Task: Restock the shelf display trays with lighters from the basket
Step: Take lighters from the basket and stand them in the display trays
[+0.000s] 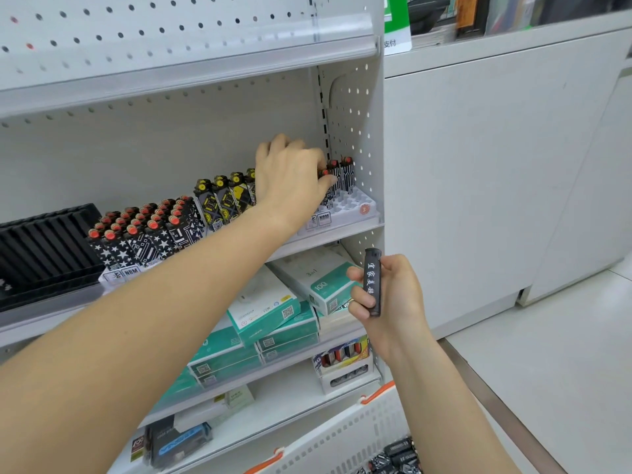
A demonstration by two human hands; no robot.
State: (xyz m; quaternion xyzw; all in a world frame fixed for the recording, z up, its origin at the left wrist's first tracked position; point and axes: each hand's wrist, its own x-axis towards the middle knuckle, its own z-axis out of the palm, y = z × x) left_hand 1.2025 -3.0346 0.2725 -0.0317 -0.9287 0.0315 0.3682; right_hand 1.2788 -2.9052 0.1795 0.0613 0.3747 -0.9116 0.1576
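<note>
Landmark: white display tray [355,208] at the right end of the middle shelf [328,234]. Left hand [290,179] reaches over the tray, fingertips pinching a black-and-white lighter [327,186] standing in it; grip partly hidden, likely thumb and forefinger. Two more lighters [343,174] stand just behind. Left of the tray, yellow-capped lighters [222,200], then red-capped ones [143,230]. Below and right of the tray, right hand [393,295] grips a dark lighter [372,282] upright. Far below the tray, white basket [342,436] holds more lighters.
</note>
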